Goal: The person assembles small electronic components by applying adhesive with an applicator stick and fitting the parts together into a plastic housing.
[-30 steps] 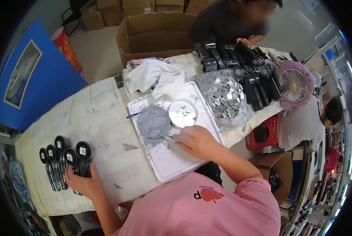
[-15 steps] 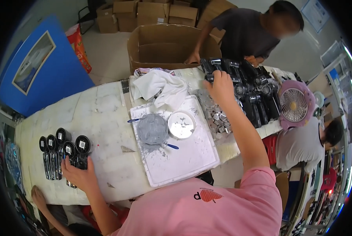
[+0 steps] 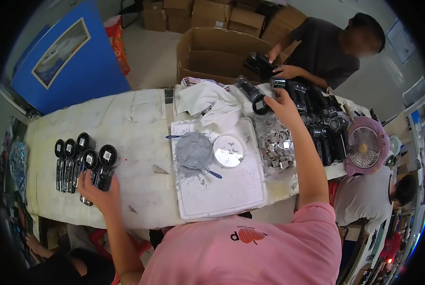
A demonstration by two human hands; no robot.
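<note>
On the table's left side stands a group of black round-headed housings with handles (image 3: 70,148), each with a white square on its round face. My left hand (image 3: 98,192) is closed around the handle of the rightmost one (image 3: 108,156), thumb on its right and fingers on its left. My right hand (image 3: 283,107) reaches to the far right and holds another black round-headed housing (image 3: 252,95), tilted and blurred, above the table. Beside it lies a pile of black housings (image 3: 312,95). Below it sit small shiny metal pieces (image 3: 279,147) in clear plastic.
Mid-table, a white board (image 3: 217,194) bears a tub of grey paste (image 3: 193,152) and a white round tub (image 3: 229,150). White cloth (image 3: 212,102) lies behind. A pink fan (image 3: 364,145) stands right. Across the table, a person (image 3: 321,52) handles a black part near a large carton (image 3: 188,52).
My right hand has lifted a black housing off the pile. The person opposite now holds a black part in both hands. My left hand stays at the housings; the view has shifted.
</note>
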